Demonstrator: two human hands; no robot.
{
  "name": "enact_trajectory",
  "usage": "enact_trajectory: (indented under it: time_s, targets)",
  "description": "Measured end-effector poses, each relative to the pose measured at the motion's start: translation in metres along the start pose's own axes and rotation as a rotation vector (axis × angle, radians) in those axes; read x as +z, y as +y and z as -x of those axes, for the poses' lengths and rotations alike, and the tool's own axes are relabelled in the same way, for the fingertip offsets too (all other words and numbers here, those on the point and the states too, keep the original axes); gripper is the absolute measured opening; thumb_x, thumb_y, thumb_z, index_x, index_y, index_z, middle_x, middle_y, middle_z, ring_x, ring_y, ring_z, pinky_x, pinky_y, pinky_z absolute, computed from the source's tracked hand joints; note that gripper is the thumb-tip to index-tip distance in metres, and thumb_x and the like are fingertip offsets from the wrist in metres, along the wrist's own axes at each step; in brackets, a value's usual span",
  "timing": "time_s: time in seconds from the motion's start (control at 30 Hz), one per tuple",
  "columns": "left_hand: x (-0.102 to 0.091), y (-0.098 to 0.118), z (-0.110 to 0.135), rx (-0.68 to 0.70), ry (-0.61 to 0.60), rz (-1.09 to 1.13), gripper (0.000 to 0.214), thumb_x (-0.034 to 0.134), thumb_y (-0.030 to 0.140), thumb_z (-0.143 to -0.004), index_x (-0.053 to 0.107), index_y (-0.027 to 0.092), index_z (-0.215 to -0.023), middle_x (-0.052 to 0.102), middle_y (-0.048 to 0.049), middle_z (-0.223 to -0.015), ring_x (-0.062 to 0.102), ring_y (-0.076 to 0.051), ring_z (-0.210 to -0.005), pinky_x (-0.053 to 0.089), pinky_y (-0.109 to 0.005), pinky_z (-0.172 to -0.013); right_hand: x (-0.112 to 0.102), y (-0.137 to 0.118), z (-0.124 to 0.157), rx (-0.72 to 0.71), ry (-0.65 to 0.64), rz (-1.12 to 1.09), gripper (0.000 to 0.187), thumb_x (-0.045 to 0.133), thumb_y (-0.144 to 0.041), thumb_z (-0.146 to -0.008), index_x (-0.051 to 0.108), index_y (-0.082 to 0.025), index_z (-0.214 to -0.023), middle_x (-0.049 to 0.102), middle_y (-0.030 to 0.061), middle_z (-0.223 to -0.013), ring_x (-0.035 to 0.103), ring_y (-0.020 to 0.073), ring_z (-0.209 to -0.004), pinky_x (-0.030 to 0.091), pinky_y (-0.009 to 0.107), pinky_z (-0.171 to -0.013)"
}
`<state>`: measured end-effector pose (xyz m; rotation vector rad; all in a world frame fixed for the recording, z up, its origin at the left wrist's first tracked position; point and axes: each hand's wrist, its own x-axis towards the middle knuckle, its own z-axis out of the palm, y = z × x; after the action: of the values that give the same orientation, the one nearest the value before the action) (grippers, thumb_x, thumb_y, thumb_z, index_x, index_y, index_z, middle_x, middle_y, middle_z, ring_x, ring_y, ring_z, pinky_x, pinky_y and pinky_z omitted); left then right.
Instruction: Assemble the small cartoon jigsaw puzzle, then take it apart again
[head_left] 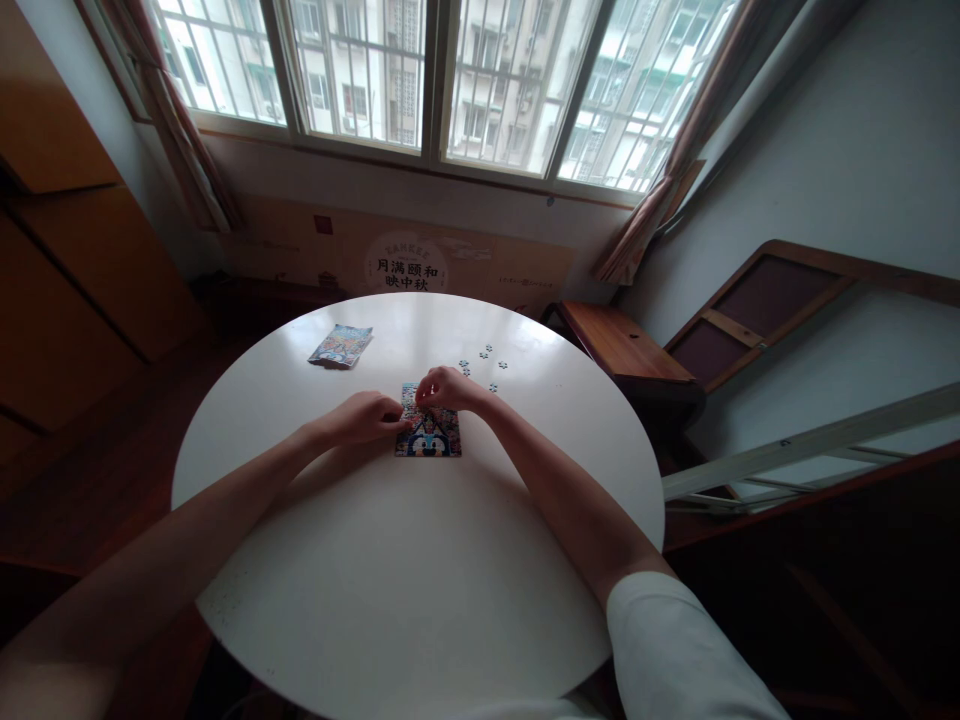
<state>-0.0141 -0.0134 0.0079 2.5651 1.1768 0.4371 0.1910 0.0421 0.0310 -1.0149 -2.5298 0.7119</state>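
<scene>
A small jigsaw puzzle [429,443], mostly assembled, lies flat near the middle of the table, with a blue and white cartoon face along its near edge. My left hand [366,416] rests at the puzzle's left side, fingers curled and the thumb and fingertips against its edge. Over the puzzle's far part, my right hand [448,388] is closed in a pinch, fingertips down; whatever is between them is hidden. Several loose puzzle pieces [484,355] are scattered beyond and to the right of my right hand.
The white round table [390,570] carries a colourful printed packet [341,346] at its far left. Beyond the table are a printed cardboard panel [300,245] and barred windows [360,75]. A wooden stool or small bench [626,345] stands to the right.
</scene>
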Motion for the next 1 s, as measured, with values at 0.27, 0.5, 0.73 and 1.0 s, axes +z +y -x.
enact_trajectory:
  time_s: [0.27, 0.5, 0.73, 1.0]
  targets:
    - [0.000, 0.002, 0.000, -0.022, -0.006, 0.004, 0.049, 0.048, 0.050, -0.084, 0.047, 0.013, -0.053, 0.032, 0.0050, -0.048, 0.023, -0.006, -0.047, 0.013, -0.024, -0.048, -0.006, 0.006, 0.000, 0.066, 0.100, -0.041, 0.013, 0.065, -0.018, -0.075, 0.075, -0.012, -0.082, 0.067, 0.0063, -0.075, 0.056, 0.0113, -0.066, 0.040, 0.023, -0.059]
    - [0.001, -0.001, 0.001, -0.013, 0.002, 0.015, 0.050, 0.048, 0.052, -0.084, 0.048, 0.014, -0.052, 0.033, 0.0049, -0.047, 0.022, -0.006, -0.047, 0.014, -0.025, -0.049, -0.011, 0.008, 0.001, 0.091, 0.138, -0.047, 0.014, 0.066, -0.022, -0.076, 0.074, -0.011, -0.079, 0.067, 0.0059, -0.074, 0.053, 0.0106, -0.064, 0.038, 0.023, -0.059]
    - [0.000, 0.001, 0.001, -0.011, 0.001, -0.003, 0.050, 0.047, 0.051, -0.085, 0.048, 0.013, -0.052, 0.032, 0.0050, -0.047, 0.021, -0.006, -0.047, 0.014, -0.025, -0.049, -0.008, 0.005, 0.002, 0.061, 0.126, -0.055, 0.016, 0.067, -0.025, -0.075, 0.073, -0.010, -0.077, 0.063, 0.0039, -0.069, 0.051, 0.0099, -0.061, 0.036, 0.022, -0.056]
    - [-0.001, 0.001, 0.000, 0.002, 0.010, 0.001, 0.050, 0.048, 0.052, -0.084, 0.047, 0.013, -0.052, 0.031, 0.0053, -0.046, 0.021, -0.006, -0.047, 0.013, -0.025, -0.048, 0.002, 0.001, 0.000, -0.021, 0.045, -0.018, 0.007, 0.071, -0.016, -0.070, 0.074, -0.012, -0.075, 0.060, 0.0020, -0.070, 0.049, 0.0083, -0.062, 0.036, 0.021, -0.058]
